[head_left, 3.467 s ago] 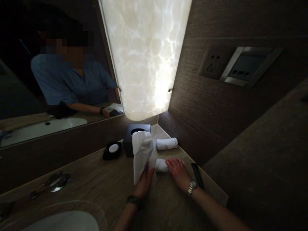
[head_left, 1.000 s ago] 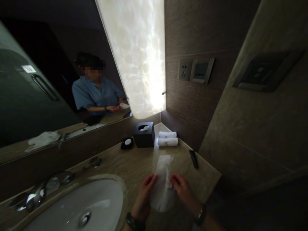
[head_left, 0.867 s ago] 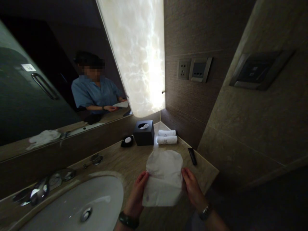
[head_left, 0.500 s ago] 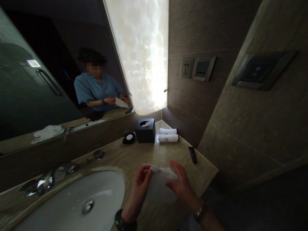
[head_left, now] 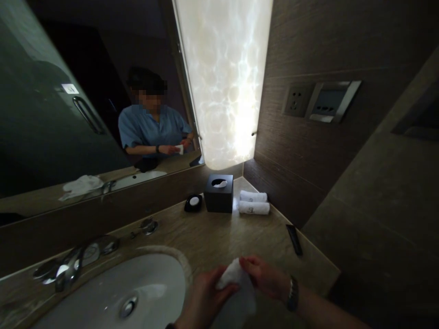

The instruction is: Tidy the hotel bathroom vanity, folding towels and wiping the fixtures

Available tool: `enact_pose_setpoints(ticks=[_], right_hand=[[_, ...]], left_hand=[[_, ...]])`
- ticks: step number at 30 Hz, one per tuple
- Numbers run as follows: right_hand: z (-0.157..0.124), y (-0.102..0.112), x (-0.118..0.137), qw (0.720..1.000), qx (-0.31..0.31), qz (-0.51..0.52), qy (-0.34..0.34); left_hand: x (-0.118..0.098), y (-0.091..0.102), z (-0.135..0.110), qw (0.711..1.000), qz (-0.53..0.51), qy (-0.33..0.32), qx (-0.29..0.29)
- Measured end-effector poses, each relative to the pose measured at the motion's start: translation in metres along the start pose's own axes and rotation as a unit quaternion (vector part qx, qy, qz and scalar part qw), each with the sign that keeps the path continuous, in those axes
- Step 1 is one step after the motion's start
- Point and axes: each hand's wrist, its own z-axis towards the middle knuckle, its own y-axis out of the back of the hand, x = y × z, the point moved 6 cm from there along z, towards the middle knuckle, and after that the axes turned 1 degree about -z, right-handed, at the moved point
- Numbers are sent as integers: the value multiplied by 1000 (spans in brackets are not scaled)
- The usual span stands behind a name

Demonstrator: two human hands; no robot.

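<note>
A thin white tissue (head_left: 242,297) hangs between my hands above the counter, its top part bunched together. My left hand (head_left: 210,294) grips the bunched part, with thumb and fingers on either side of it. From the right, my right hand (head_left: 262,273) pinches the tissue near its top edge. The lower part of the sheet hangs loose and looks sheer. Behind the hands stands a black tissue box (head_left: 219,196) with a white tissue tip showing in its oval opening.
A white sink (head_left: 161,274) with a chrome faucet (head_left: 73,260) lies to the left. Rolled white towels (head_left: 254,208), a black dish (head_left: 193,204) with a round white item, and a dark tube (head_left: 294,240) rest on the stone counter (head_left: 202,230). A mirror (head_left: 113,55) reflects a person.
My hands have come closer together, and the spread tissue is now gathered at its top. My right hand has closed on it. The view has shifted, moving the counter items rightward.
</note>
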Motion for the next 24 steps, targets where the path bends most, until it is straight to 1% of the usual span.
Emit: enact_pose_setpoints(ticks=[1, 3, 5, 6, 7, 8, 9, 10, 11, 12, 13, 14, 15, 16, 18, 19, 20, 21, 22, 24], right_hand=[[6, 7, 5, 997, 12, -75, 11], [19, 23, 22, 974, 7, -219, 65], [34, 32, 48, 938, -6, -312, 149], [43, 31, 63, 924, 5, -337, 182], [52, 29, 80, 911, 21, -354, 209], [62, 26, 101, 899, 26, -368, 236], [71, 25, 126, 884, 6, -380, 272], [79, 25, 156, 860, -45, -391, 324], [82, 26, 186, 822, -118, -400, 388], [82, 26, 213, 767, -193, -410, 453], [82, 23, 233, 707, -245, -425, 509], [86, 18, 243, 657, -263, -449, 545], [94, 12, 244, 625, -250, -486, 557], [108, 6, 236, 611, -212, -535, 544], [141, -1, 202, 608, -127, -630, 465], [158, -2, 184, 611, -102, -667, 415], [173, -1, 170, 612, -94, -693, 368], [186, 1, 161, 616, -94, -710, 329], [198, 3, 158, 622, -95, -718, 299], [219, 5, 167, 642, -78, -717, 260]], left_hand=[[2, -1, 6, 999, -33, 18, 8], [3, 0, 18, 996, -76, 45, 4], [2, 4, 35, 995, -88, 48, 2], [2, 8, 46, 995, -90, 38, 1], [2, 15, 60, 996, -90, 21, -6], [4, 26, 76, 996, -87, 5, -26], [8, 42, 92, 995, -81, -7, -62], [13, 61, 109, 991, -73, -14, -109], [19, 82, 124, 984, -63, -17, -167], [25, 104, 135, 973, -53, -21, -225], [28, 124, 144, 960, -41, -28, -277], [29, 141, 150, 947, -25, -43, -318], [27, 155, 153, 935, -4, -68, -347], [22, 164, 154, 925, 23, -95, -367], [9, 171, 156, 910, 83, -135, -384], [2, 169, 158, 905, 109, -147, -383], [-5, 165, 163, 906, 131, -157, -371], [-12, 160, 170, 910, 148, -164, -351], [-17, 154, 179, 915, 163, -169, -328], [-24, 146, 200, 928, 184, -161, -282]])
